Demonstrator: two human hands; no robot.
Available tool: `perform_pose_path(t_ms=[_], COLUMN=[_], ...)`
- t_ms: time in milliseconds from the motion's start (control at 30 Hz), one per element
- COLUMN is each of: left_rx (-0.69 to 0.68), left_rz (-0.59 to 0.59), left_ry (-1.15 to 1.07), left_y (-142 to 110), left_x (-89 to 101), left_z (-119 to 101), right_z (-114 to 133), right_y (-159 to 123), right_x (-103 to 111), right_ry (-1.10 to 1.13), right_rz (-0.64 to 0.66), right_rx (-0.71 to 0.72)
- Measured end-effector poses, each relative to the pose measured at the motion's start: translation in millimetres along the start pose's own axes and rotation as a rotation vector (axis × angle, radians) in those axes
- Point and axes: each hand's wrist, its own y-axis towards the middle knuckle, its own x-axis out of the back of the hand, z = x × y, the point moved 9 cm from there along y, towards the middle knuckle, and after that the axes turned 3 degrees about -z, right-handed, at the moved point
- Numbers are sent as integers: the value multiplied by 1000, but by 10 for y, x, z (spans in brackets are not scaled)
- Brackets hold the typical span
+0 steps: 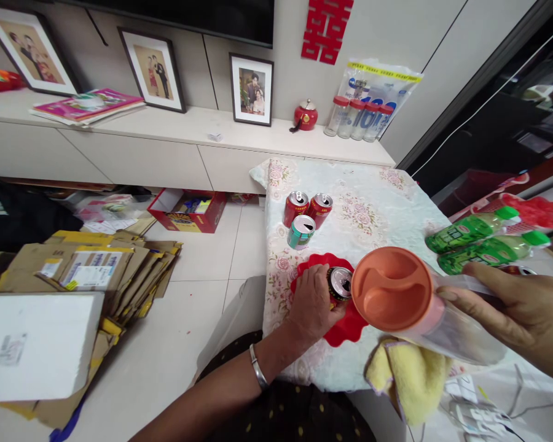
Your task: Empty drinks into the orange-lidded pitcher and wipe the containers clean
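Observation:
My left hand (pixel 312 304) wraps around an opened drink can (pixel 340 282) over a red scalloped tray (pixel 350 325). My right hand (pixel 511 313) grips the handle of a clear plastic pitcher (pixel 461 344) with an orange lid (pixel 391 288). The pitcher is tilted to the left, its lid close beside the can's top; whether they touch I cannot tell. Beyond the tray stand two red cans (pixel 320 212) and a green can (pixel 300 233), grouped together. A yellow cloth (pixel 408 374) hangs over the table's near edge, below the pitcher.
Two green bottles (pixel 470 230) lie at the right side of the flowered tablecloth (pixel 364 209). Glass jars with red lids (pixel 350 120) and a red pot (pixel 305 115) stand on the white cabinet (pixel 156 147). Flattened cardboard (pixel 133 264) and a white foam box (pixel 41 350) are on the left.

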Motion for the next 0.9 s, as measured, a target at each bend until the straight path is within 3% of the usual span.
perform_pose_path(t_ms=[900], left_rx=[-5], left_rz=[-8], left_ry=[-1], left_y=[-8], left_x=[-15], left_z=[1], right_z=[64], right_y=[62], right_x=[25], right_ry=[-10], right_rz=[-29], right_rx=[45])
